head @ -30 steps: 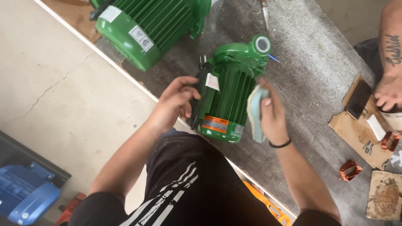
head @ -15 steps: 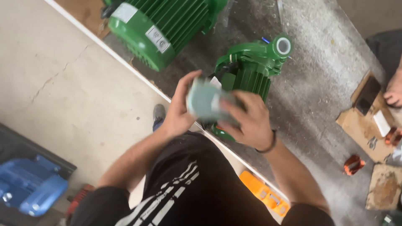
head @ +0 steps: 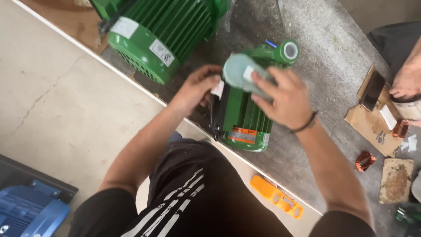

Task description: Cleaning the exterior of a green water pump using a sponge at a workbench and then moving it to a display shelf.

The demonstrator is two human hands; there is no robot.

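Head view: the small pump (head: 243, 116) is stood on the grey bench (head: 324, 57), its top hidden by the pale disc (head: 240, 74), which is gripped by the right hand (head: 285, 98). A white tag (head: 218, 89) is pinched by the left hand (head: 195, 90). The large motor (head: 158, 30) is cut off at the top.

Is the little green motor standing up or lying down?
Lying down. The small green motor lies on its side on the grey bench, ribs running lengthwise, with the left hand and right hand on it.
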